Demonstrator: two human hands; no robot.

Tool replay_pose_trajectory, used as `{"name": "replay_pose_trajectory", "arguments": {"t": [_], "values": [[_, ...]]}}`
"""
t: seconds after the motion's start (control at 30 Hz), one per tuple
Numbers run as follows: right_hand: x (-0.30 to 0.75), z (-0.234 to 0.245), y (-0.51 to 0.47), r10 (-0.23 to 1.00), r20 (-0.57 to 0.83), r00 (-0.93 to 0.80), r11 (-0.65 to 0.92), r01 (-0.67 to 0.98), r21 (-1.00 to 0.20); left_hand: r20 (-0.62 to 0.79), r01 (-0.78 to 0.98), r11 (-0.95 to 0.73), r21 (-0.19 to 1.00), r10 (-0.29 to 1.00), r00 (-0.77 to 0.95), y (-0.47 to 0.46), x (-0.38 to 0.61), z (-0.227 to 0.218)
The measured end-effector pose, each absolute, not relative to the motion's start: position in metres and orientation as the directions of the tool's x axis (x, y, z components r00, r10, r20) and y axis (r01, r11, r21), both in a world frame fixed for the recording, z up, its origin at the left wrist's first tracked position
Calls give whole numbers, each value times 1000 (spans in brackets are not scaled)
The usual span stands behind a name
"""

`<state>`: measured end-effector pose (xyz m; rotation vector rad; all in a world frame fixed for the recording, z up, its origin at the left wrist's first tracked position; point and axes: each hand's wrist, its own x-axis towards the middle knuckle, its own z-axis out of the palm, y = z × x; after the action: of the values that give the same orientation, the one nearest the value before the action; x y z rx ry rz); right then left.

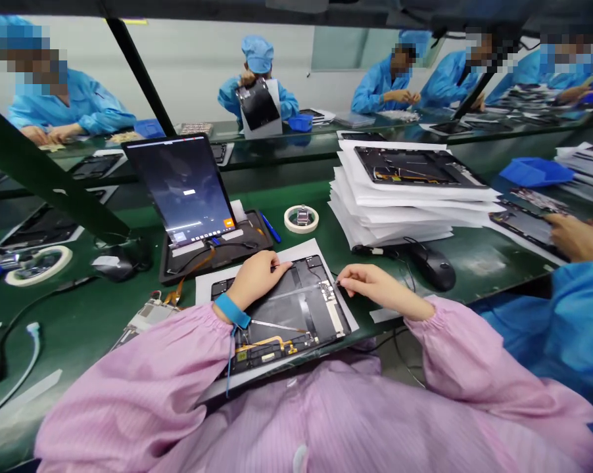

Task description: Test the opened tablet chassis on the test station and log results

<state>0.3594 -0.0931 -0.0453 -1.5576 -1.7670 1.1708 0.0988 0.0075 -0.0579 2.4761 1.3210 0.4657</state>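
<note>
An opened tablet housing (286, 309), with bare inner parts and ribbon cables, lies on a white sheet (306, 251) at the bench's front edge. My left hand (254, 279), with a blue band at its wrist, lies over the housing's far left edge. Its fingers are bent there, thumb on the rim, fingertips partly hidden. At the housing's right edge, beside a silvery connector area (327, 292), my right hand (368, 281) is closed in a pinch. Whatever sits between those fingertips is too small to name. Behind stands a lit tablet screen (183, 184), propped on a dark tray (252, 230).
Right of the work, a stack of white sheets (390, 217) carries another housing (415, 164). Nearby are a mouse (432, 265), a tape roll (301, 226) and a blue pen (271, 227). A co-worker's hand (580, 236) is at far right. Cables (30, 358) lie left.
</note>
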Motion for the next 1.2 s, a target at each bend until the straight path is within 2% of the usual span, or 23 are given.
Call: {"name": "replay_pose_trajectory", "arguments": {"t": [0.1, 0.2, 0.37, 0.63, 0.8, 0.9, 1.0, 1.2], "values": [[355, -52, -99, 978, -54, -200, 81, 612, -786, 122, 734, -531, 424, 836, 535, 7, 100, -63], [353, -56, -100, 979, 0, -202, 143, 693, -706, 133, 736, -538, 411, 834, 536, 7, 100, -65], [353, -55, -101, 985, 50, -165, 153, 702, -696, 130, 741, -537, 403, 835, 535, 6, 100, -64], [351, -55, -99, 985, -14, -173, 103, 644, -758, 125, 745, -526, 410, 841, 526, 7, 101, -64], [348, -56, -95, 989, -45, -139, 42, 567, -822, 135, 688, -509, 518, 842, 522, 9, 101, -63], [350, -52, -96, 982, -69, -177, 40, 548, -835, 149, 651, -502, 570, 842, 519, 8, 100, -60], [351, -52, -100, 968, -66, -241, 111, 649, -752, 111, 636, -488, 598, 836, 538, 7, 100, -58], [349, -73, -107, 971, 48, -235, 223, 810, -542, 49, 647, -466, 604, 831, 554, 16, 97, -58]]}}
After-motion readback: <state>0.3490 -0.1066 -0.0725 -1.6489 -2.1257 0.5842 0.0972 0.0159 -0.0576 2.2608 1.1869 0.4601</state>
